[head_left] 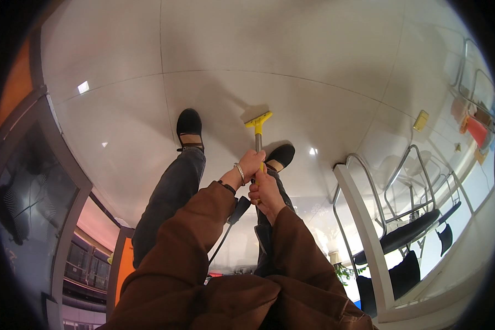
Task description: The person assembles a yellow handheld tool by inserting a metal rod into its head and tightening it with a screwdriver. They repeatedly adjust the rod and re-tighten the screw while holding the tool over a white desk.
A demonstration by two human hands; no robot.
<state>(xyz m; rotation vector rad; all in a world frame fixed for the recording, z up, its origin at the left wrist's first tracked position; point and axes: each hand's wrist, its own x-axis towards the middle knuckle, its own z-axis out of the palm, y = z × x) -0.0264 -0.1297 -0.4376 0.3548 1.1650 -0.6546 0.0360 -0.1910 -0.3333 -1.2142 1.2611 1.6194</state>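
Note:
Both my hands are wrapped round the handle of a scraper (pixel 258 122) with a yellow head and a grey metal shaft. My left hand (pixel 251 164), with a bracelet at the wrist, is closed higher on the shaft, nearer the head. Just below it my right hand (pixel 270 191) is closed round the lower part, where a bit of yellow shows. The scraper points away from me, its head over the pale tiled floor (pixel 313 99); whether the blade touches the floor I cannot tell. My black shoes (pixel 189 122) stand on either side of the shaft.
Chairs (pixel 410 231) with metal frames and black seats stand at the right beside a white post (pixel 368 236). Farther off lies a small yellow object (pixel 421 120). A dark glass panel in a grey frame (pixel 66 220) borders the left. A black object with a cord (pixel 238 210) hangs below my hands.

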